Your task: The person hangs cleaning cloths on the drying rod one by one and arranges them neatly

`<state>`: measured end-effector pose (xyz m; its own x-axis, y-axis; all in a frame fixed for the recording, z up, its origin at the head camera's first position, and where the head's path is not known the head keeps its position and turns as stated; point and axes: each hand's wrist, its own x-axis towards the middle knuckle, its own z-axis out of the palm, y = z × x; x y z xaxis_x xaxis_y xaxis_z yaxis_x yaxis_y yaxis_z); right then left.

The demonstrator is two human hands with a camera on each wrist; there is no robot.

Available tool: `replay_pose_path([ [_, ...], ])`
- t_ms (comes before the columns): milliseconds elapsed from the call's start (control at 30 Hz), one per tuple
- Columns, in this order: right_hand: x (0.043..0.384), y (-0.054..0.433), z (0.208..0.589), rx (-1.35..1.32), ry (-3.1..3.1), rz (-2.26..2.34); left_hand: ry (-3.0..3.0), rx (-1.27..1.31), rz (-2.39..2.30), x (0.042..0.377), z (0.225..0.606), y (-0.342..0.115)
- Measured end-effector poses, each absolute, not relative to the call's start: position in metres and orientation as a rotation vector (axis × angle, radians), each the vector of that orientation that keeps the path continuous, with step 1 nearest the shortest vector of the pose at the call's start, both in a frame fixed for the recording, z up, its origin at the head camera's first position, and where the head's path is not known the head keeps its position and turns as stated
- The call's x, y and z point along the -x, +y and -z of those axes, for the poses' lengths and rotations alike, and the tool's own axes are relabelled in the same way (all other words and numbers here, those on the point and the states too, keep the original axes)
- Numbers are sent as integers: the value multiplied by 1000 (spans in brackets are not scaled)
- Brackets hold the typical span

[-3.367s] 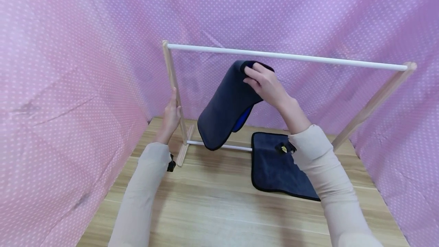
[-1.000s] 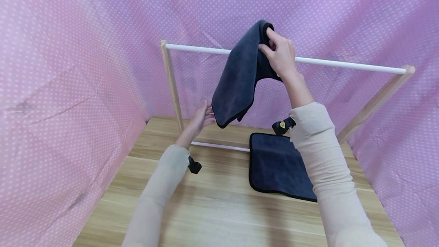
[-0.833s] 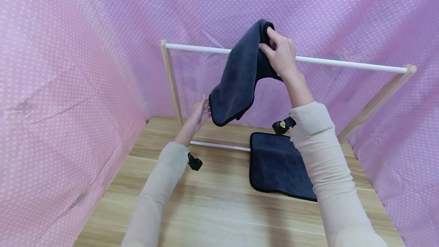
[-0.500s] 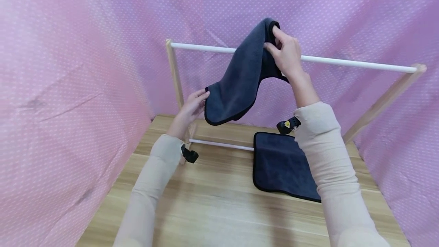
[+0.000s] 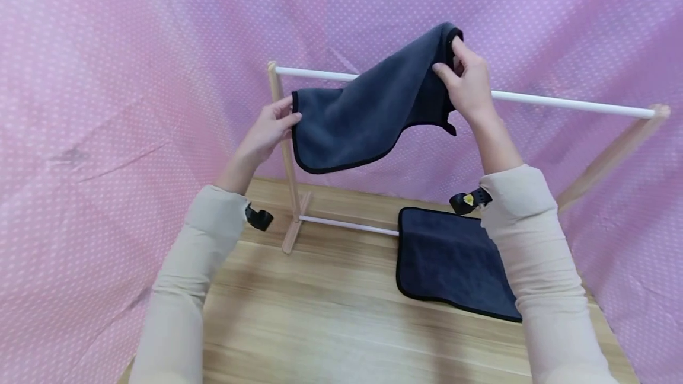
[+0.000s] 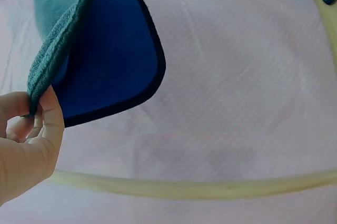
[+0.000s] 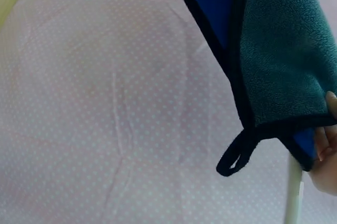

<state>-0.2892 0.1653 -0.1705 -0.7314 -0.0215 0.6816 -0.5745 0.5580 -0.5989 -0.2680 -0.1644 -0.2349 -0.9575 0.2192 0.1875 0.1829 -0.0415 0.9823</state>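
Observation:
A dark grey towel (image 5: 363, 111) with black edging stretches between both hands, overlapping the white top bar (image 5: 565, 102) of a wooden rack in the head view. My left hand (image 5: 265, 134) pinches its left edge between thumb and fingers, near the rack's left post (image 5: 288, 170). Higher up, my right hand (image 5: 472, 82) grips the towel's folded upper right end. The left wrist view shows a blue underside (image 6: 113, 50) beside the pinching left hand (image 6: 31, 140). In the right wrist view, a black hanging loop (image 7: 237, 155) dangles from a corner, close to the right hand (image 7: 326, 155).
A second dark towel (image 5: 453, 259) with black edging hangs at the rack's lower right, overlapping the thin lower bar (image 5: 347, 225) and partly hidden by the right sleeve. The rack stands on a wooden table (image 5: 320, 325). Pink dotted cloth (image 5: 160, 64) surrounds the table.
My left hand has gone from the rack's left post to the towel's edge, then pulled it up and left, spreading the towel. My right hand has risen and shifted right, still gripping the towel.

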Motion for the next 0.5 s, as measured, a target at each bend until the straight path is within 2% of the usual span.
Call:
replay_pose_path([
  [300, 269, 185, 153, -558, -1988, -1783, 1985, -509, -2397, 263, 191, -174],
  [500, 267, 192, 142, -555, -1946, -1942, 1747, -505, -2555, 273, 169, -175],
])
